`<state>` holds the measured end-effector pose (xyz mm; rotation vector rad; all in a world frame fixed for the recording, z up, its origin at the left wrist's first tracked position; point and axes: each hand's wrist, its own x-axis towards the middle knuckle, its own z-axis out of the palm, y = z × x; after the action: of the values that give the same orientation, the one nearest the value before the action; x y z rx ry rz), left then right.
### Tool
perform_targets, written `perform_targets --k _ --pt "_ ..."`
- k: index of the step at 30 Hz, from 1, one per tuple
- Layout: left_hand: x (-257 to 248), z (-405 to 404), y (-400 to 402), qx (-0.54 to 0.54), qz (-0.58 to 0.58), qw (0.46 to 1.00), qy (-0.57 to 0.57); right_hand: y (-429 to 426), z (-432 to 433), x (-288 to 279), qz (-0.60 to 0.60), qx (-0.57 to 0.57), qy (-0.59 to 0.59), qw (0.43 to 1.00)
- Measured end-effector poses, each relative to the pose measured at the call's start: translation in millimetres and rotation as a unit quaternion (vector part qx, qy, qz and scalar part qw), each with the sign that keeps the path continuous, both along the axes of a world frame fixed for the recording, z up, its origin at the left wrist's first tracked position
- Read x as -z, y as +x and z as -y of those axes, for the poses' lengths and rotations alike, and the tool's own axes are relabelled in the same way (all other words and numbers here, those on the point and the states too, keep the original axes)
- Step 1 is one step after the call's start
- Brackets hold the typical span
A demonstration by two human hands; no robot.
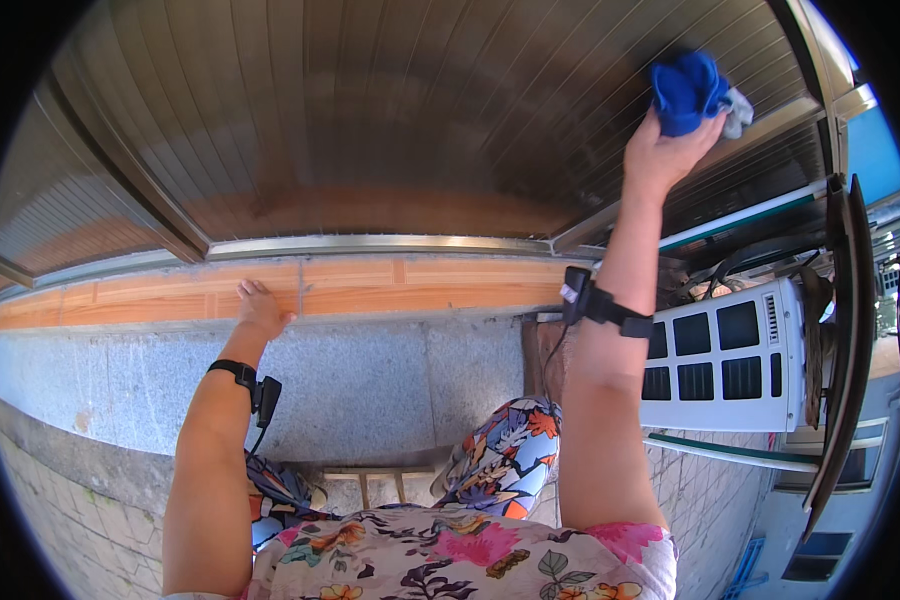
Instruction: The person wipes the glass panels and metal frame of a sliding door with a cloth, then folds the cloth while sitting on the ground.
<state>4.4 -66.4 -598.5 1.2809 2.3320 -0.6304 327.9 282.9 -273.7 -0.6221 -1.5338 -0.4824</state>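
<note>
In my right hand [667, 154] is a bunched blue cloth [686, 94], held against the upper right of a shiny, brownish ribbed panel [420, 127]. A crumpled greyish-white cloth or wad [736, 114] pokes out beside the blue one, near my fingertips. My left hand [264, 311] holds nothing. It leans on the ledge of wood-look tiles [352, 285] below the panel, thumb spread toward the ledge's front edge. A metal bottom rail [390, 245] runs between panel and ledge.
A white outdoor air-conditioner unit [720, 352] stands right of my right arm, with dark bars beyond it. Below the ledge lies a grey stone step [360, 375]. Wooden slats [382, 480] show between my legs. Straps with cabled devices circle both forearms.
</note>
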Motion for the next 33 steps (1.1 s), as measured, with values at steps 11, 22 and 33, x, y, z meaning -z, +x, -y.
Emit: perform_targets --k 11,22,33 --pt "6.4 0.1 -3.2 0.015 -0.002 1.0 0.018 19.8 17.6 314.0 -0.397 -0.105 -0.564 0.716" --pt "17.4 9.2 -10.8 -0.002 0.003 0.999 0.05 -44.4 104.8 149.1 -0.352 -0.363 -0.459 0.731" --pt "-8.7 -0.8 -1.5 0.006 0.009 1.0 0.001 -121.9 120.5 184.5 -0.01 -0.114 -0.239 0.964"
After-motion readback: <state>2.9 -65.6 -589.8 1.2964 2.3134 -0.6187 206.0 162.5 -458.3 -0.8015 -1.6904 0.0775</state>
